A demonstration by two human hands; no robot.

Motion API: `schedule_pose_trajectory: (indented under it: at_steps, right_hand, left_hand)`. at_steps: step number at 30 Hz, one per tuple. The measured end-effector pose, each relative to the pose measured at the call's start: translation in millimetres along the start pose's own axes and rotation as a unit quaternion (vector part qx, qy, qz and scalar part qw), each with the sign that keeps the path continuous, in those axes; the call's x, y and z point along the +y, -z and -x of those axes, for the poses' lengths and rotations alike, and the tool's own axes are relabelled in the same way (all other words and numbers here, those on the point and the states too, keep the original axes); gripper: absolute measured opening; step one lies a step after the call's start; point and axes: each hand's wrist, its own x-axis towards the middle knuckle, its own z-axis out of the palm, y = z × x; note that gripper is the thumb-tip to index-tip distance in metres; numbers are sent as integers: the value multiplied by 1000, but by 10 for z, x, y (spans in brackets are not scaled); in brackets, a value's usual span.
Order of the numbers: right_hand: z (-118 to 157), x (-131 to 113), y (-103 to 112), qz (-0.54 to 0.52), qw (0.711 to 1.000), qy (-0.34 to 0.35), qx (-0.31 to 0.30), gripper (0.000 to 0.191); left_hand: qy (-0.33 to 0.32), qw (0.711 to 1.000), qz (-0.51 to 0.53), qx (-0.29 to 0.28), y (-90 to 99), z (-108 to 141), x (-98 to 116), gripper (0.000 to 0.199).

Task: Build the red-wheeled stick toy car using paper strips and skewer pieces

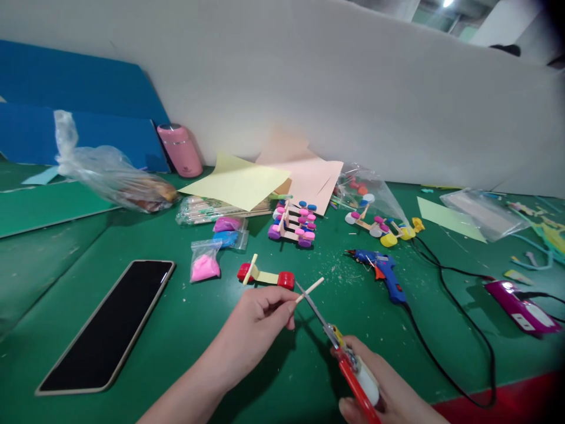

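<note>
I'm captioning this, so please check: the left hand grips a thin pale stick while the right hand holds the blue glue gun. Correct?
Not quite: in the head view the right hand holds a cutting tool; the blue glue gun lies on the table. The left hand does grip the thin pale stick.

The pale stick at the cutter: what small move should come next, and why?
Probably a gentle squeeze of the cutter while keeping the stick steady. The left hand pinches it, its free end juts past the blades, and the right hand already grips the handles. Whether it sits fully between the blades is hard to tell.
</note>
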Motion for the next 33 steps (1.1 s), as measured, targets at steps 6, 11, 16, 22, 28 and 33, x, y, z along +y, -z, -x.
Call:
schedule_pose_trajectory:
  at_steps: [6,11,16,22,28,33]
  right_hand:
    - [-49,-116,50,60,995,38,-68,43]
    - [-64,-25,28,79,996,17,-42,42]
    - [-121,60,-12,28,995,32,-88,46]
    - [-150,75,-69,43,997,41,-55,40]
    - [-188,100,-102,110,993,47,-14,37]
    - [-153,56,-121,104,994,8,-15,35]
  left_hand:
    - [4,1000,-6,-1,7,11,52,22]
    - [12,1000,-7,-1,23,44,76,23]
    - [13,1000,-7,-2,42,66,39,22]
    - [-3,1000,-31,-4,58,66,0,22]
    - [-65,994,-88,28,-31,56,0,20]
    - [-179,936,-254,169,-192,29,-109,20]
